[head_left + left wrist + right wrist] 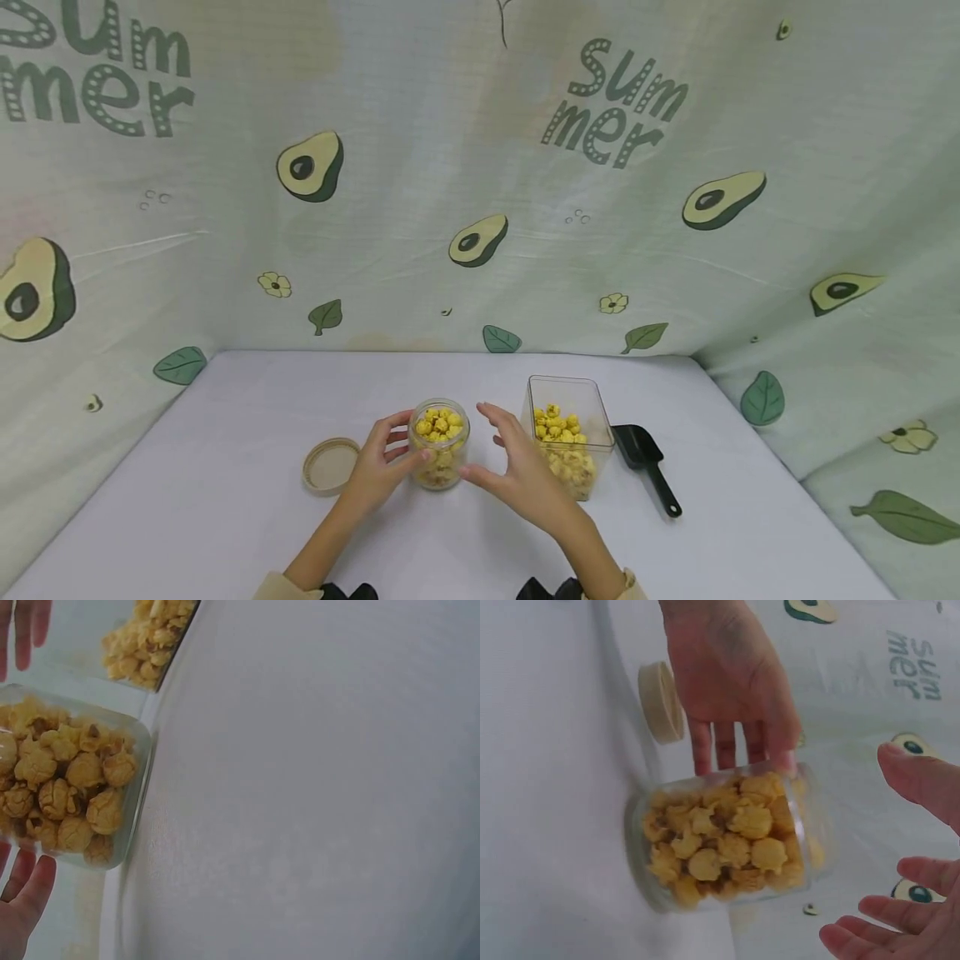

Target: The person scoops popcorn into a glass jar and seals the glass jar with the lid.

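Observation:
A round clear jar (439, 402) filled with yellow popcorn stands upright on the white table. My left hand (382, 468) holds its left side, thumb at the front and fingers toward the back. To the right of the jar hovers my right hand (528, 477), fingers spread and thumb near the glass. A gap shows between that right hand (922, 900) and the jar (801, 825) in the right wrist view. Popcorn pieces (71, 776) show through the glass in the left wrist view.
Left of the jar lies a round beige lid (308, 475). A clear square tub (604, 417), partly filled with popcorn, stands behind the right hand. Beside the tub rests a black scoop (643, 454). A printed cloth (390, 292) hangs around the table.

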A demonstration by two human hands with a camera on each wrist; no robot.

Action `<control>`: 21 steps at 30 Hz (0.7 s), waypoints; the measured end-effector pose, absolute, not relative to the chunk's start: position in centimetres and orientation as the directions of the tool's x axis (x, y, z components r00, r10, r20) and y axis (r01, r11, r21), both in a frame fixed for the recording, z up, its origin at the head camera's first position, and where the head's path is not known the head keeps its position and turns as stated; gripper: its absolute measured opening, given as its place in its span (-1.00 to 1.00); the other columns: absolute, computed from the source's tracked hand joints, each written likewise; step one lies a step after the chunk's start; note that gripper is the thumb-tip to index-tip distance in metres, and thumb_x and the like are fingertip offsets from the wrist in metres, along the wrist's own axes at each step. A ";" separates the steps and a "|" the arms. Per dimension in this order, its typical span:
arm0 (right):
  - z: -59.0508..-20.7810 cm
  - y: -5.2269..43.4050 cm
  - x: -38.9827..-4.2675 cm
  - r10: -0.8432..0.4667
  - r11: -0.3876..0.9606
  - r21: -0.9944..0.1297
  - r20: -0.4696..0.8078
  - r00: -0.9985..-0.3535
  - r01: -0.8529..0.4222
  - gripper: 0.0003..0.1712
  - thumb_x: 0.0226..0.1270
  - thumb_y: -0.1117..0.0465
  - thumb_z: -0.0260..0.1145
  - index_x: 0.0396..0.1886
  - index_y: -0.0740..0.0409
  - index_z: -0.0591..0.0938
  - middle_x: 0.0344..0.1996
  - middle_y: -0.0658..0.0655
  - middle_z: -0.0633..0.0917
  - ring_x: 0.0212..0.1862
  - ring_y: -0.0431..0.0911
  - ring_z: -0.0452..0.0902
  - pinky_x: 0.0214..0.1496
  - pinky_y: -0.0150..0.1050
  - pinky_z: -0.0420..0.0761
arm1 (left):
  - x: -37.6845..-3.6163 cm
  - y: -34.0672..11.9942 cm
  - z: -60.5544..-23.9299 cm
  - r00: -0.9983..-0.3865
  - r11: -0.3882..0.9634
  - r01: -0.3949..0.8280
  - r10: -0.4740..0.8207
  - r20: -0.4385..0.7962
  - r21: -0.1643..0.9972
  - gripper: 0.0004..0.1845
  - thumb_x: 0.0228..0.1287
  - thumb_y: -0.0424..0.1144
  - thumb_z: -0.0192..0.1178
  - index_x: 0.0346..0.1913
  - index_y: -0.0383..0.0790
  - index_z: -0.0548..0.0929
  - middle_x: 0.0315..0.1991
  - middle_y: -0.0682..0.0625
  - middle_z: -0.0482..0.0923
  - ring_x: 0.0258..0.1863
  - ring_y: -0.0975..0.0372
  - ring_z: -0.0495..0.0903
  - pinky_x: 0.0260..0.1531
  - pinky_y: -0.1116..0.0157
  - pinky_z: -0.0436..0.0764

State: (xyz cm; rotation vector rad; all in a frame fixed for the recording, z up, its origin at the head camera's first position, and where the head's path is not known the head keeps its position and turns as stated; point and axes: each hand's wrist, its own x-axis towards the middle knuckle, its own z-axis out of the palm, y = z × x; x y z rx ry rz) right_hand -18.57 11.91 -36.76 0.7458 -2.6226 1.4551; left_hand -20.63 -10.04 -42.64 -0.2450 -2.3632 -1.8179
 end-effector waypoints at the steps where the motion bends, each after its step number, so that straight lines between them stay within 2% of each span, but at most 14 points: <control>1: -37.1 11.8 -19.0 -0.392 0.431 -0.795 0.260 -0.882 -0.426 -0.12 0.13 0.04 0.39 0.38 0.15 0.19 0.35 0.18 0.26 0.32 0.16 0.23 0.27 0.04 0.41 | -20.6 -10.0 -42.7 -0.975 0.250 0.221 0.040 0.218 0.943 -0.32 0.09 -0.24 0.34 0.26 -0.27 0.30 0.23 -0.16 0.27 0.14 0.00 0.36 0.16 0.07 0.48; 8: -39.2 11.0 -21.2 -0.411 0.351 -0.877 0.172 -0.895 -0.329 -0.11 0.19 0.02 0.34 0.41 0.16 0.14 0.37 0.26 0.21 0.33 0.22 0.18 0.28 0.10 0.38 | -20.6 -9.8 -42.7 -0.975 0.250 0.222 0.036 0.220 0.943 -0.32 0.10 -0.24 0.34 0.27 -0.27 0.29 0.24 -0.17 0.26 0.14 0.00 0.36 0.16 0.05 0.47; 15: -40.5 10.5 -22.3 -0.427 0.263 -0.937 0.098 -0.899 -0.228 -0.09 0.18 -0.03 0.34 0.42 0.10 0.12 0.33 0.25 0.26 0.27 0.15 0.26 0.25 0.07 0.40 | -20.5 -9.7 -42.6 -0.976 0.245 0.215 0.036 0.213 0.945 -0.32 0.10 -0.24 0.33 0.27 -0.26 0.29 0.24 -0.17 0.25 0.14 0.00 0.36 0.17 0.05 0.47; 21: -41.0 10.2 -23.0 -0.427 0.226 -0.956 0.073 -0.901 -0.184 -0.15 0.17 0.02 0.35 0.40 0.02 0.17 0.27 0.21 0.31 0.22 0.08 0.30 0.24 0.05 0.41 | -20.5 -9.8 -42.7 -0.978 0.256 0.208 0.030 0.208 0.944 -0.32 0.10 -0.23 0.34 0.27 -0.26 0.29 0.24 -0.17 0.26 0.14 0.00 0.37 0.16 0.07 0.48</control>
